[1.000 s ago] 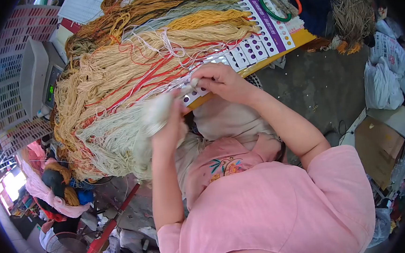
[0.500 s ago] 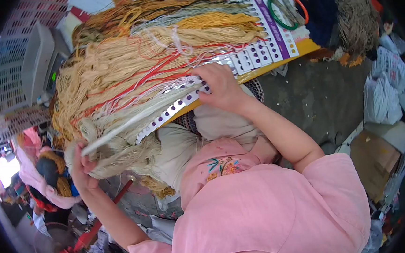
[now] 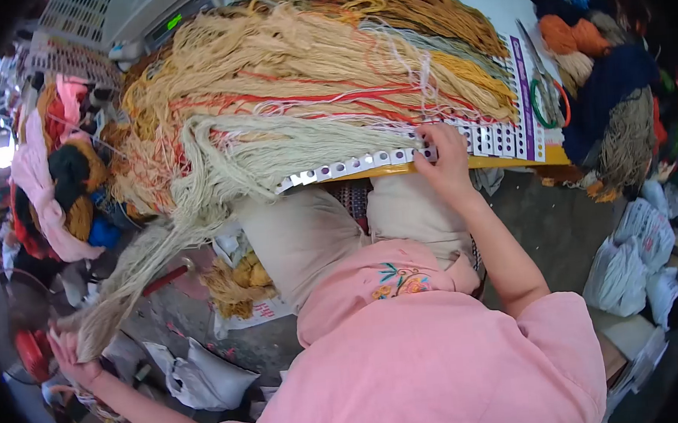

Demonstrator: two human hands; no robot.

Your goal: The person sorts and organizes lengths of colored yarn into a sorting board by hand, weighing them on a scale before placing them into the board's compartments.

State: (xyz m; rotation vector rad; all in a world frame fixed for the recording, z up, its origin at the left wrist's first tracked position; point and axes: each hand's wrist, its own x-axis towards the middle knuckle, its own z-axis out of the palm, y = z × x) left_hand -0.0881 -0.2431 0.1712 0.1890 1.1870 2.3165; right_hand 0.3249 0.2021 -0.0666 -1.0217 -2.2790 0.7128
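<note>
The pale yarn [image 3: 303, 145] is running from the left hand [image 3: 73, 359], closed on its end, to the right hand [image 3: 447, 158], whose grip is escaping my view, and is seeming soft, light, tangle-prone, best held bunched.

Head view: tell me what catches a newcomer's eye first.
Cream, red and brown thread skeins across the yellow-edged table strike first. At lower left, the left hand holds pale greenish thread stretched off the table. Metal scissors with green and orange handles lie at upper right.

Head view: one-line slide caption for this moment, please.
Left hand holds out pale threads; right hand is at the punched card strip.
</note>
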